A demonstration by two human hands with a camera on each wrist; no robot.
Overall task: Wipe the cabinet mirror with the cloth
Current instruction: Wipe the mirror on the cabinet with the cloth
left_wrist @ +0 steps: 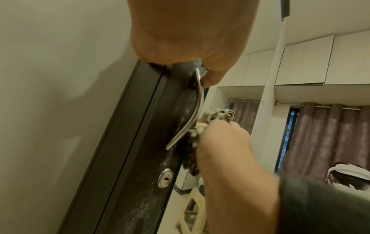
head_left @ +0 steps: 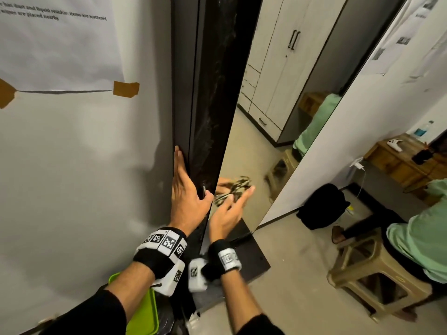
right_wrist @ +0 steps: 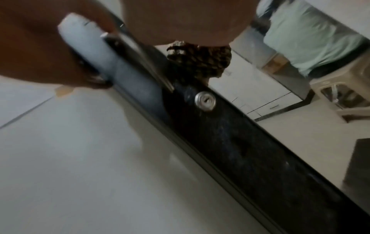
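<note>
1. Where the dark door edge meets the wall, my left hand [head_left: 187, 189] lies flat, fingers straight, thumb against the metal handle [left_wrist: 190, 117].
2. Below the handle sits the keyhole [left_wrist: 165, 177].
3. My right hand [head_left: 228, 211] presses the patterned cloth [head_left: 233, 191] to the cabinet mirror [head_left: 278, 112] at its left edge; I cannot tell whether the fingers curl.

We find the left hand [head_left: 186, 192] flat along the cabinet door's edge, left of the mirror [head_left: 278, 131], thumb at the handle [left_wrist: 192, 114] — the keyhole [left_wrist: 165, 180] sits below it. The right hand [head_left: 228, 212] presses the cloth [left_wrist: 212, 118] on the mirror, just right of the handle. A stool [head_left: 370, 272] stands farther right.
</note>
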